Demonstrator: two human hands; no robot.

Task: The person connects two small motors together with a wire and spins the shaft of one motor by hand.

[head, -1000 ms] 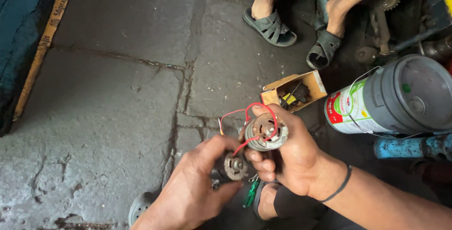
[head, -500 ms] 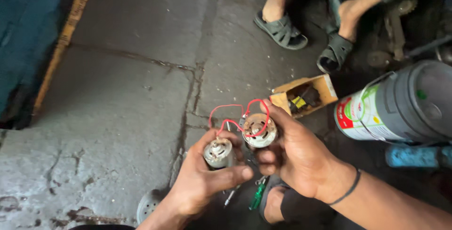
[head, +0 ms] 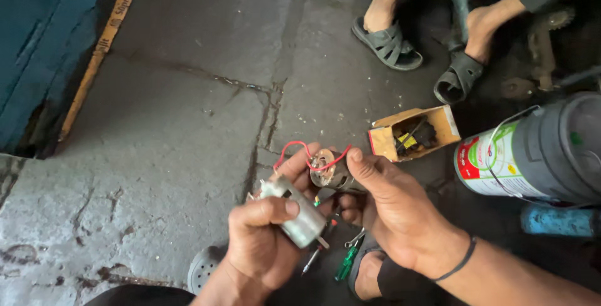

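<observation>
Left hand (head: 260,243) now grips the silver motor (head: 297,215) tilted sideways, no longer end-up beside the other. Right hand (head: 391,209) clamps the red-wired motor (head: 328,169), both above the cracked floor (head: 188,93). Units separated, so comparing seems over.

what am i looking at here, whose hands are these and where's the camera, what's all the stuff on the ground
The camera sits on a person's head and looks down, so the two bare hands at the bottom are that person's own. There is no machine here.

The left hand grips a small silver motor, a metal cylinder. The right hand holds a second motor, darker, with red wires looping off its end.

Below is a cracked concrete floor. On it lie an open cardboard box of small parts, a grey bucket on its side, and a green-handled screwdriver just under the hands.

The sandalled feet at the top belong to someone else sitting nearby.
</observation>
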